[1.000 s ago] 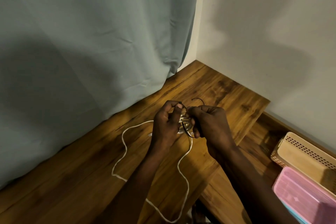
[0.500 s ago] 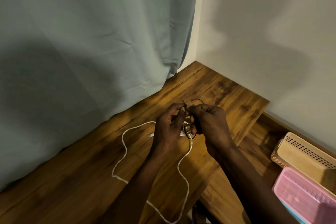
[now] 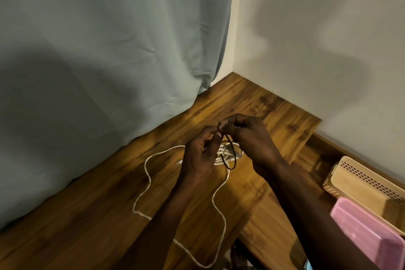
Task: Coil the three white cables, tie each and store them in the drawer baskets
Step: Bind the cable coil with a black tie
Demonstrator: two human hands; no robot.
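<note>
A coiled white cable (image 3: 228,153) lies on the wooden tabletop (image 3: 98,215) under my hands. A thin black tie (image 3: 230,158) hangs as a loop above the coil. My left hand (image 3: 202,155) and my right hand (image 3: 249,136) meet fingertip to fingertip and both pinch the tie's top end. A second, loose white cable (image 3: 146,173) snakes over the table to the left and runs down to the front edge. My hands hide part of the coil.
A grey-green curtain (image 3: 109,61) hangs along the table's left and back. A white wall (image 3: 317,39) closes the right. Lower right, an open drawer holds a beige perforated basket (image 3: 368,184) and a pink basket (image 3: 368,234).
Both hands rose slightly off the coil, pulling the black tie up so its loop now hangs free above the coiled cable. The loose cable has not moved.
</note>
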